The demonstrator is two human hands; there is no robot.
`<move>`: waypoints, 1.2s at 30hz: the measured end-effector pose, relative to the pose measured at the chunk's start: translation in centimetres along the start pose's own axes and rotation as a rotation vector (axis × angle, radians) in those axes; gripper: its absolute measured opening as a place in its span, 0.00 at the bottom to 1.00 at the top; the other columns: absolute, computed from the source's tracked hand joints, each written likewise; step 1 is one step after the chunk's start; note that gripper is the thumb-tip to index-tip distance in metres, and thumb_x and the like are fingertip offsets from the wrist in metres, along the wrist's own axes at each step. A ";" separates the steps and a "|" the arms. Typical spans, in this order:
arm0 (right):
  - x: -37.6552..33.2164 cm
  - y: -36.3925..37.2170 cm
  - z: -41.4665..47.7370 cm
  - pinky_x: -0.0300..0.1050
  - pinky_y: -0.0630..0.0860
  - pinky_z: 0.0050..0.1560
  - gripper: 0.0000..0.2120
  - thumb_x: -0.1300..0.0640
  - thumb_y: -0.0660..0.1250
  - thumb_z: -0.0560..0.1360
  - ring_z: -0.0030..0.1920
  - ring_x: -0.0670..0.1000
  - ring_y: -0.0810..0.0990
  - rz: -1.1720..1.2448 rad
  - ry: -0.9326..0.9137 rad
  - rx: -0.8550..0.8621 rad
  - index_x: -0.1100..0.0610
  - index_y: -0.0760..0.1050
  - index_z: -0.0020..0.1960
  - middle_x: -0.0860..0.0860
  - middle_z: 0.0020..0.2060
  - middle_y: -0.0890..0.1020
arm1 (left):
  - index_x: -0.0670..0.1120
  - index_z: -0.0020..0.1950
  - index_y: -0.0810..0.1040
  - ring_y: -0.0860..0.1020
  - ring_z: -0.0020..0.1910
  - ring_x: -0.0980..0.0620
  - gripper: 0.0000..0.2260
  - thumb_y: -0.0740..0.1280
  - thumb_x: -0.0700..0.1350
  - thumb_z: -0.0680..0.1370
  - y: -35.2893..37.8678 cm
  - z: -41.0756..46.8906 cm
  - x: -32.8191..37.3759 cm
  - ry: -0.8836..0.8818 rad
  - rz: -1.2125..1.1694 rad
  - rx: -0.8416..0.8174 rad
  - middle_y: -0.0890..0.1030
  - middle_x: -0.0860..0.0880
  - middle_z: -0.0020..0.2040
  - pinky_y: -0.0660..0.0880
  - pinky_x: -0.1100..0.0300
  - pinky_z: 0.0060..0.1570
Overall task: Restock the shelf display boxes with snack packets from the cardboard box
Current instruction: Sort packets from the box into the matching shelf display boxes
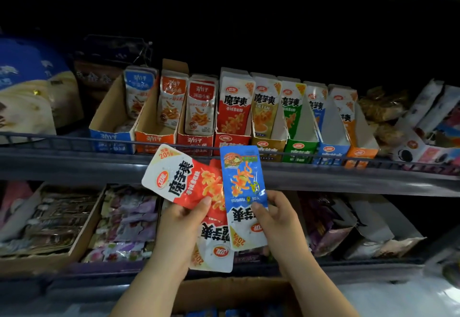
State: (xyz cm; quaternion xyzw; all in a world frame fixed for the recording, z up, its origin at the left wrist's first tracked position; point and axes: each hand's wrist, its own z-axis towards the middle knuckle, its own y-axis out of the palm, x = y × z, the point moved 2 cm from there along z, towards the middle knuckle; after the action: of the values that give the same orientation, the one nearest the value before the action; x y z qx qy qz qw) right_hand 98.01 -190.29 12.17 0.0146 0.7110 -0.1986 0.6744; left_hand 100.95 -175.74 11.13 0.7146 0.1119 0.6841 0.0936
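Note:
My left hand [178,227] grips a fanned bunch of red and white snack packets [184,180] in front of the upper shelf rail. My right hand [276,219] pinches a blue snack packet [245,192], held upside down beside the red ones. Behind them on the upper shelf stands a row of display boxes: a red box [232,142] full of matching red packets, then yellow [267,143], green [300,148], blue [332,152] and orange [361,155] boxes. The cardboard box [224,291] lies below my arms at the bottom edge, its inside mostly hidden.
Three more display boxes [154,140] with fish snack packets stand left of the red one. A large blue and cream bag [29,85] sits at far left. The lower shelf [373,264] holds trays of purple and brown packets. A wire rail [74,140] runs along the upper shelf front.

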 end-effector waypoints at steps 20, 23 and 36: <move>-6.6 -9.2 5.2 0.47 0.78 0.44 0.05 0.62 0.64 0.75 0.37 0.52 0.80 0.176 -0.058 0.241 0.57 0.75 0.40 0.53 0.35 0.82 | 0.48 0.41 0.76 0.79 0.41 0.49 0.06 0.65 0.38 0.75 -0.6 1.3 -0.6 -0.049 0.043 0.010 0.81 0.48 0.42 0.75 0.55 0.45; -8.7 -12.0 6.7 0.49 0.76 0.43 0.08 0.61 0.65 0.75 0.37 0.52 0.78 0.051 -0.212 0.422 0.53 0.74 0.37 0.51 0.33 0.80 | 0.46 0.44 0.77 0.79 0.46 0.44 0.03 0.66 0.39 0.74 -0.4 1.7 -1.2 -0.079 0.079 -0.004 0.81 0.44 0.47 0.74 0.53 0.47; -14.9 -19.7 13.7 0.31 0.72 0.38 0.13 0.60 0.62 0.77 0.37 0.35 0.76 -0.670 -0.509 0.546 0.68 0.75 0.57 0.62 0.47 0.78 | 0.46 0.40 0.76 0.79 0.42 0.48 0.03 0.67 0.41 0.74 3.4 1.8 -2.7 -0.111 0.190 -0.117 0.82 0.48 0.40 0.75 0.53 0.46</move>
State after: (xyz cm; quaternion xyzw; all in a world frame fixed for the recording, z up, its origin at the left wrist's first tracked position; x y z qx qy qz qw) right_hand 106.73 -208.87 31.59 -0.0874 0.4118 -0.5802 0.6972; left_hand 102.74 -179.74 9.47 0.7522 -0.0019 0.6546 0.0757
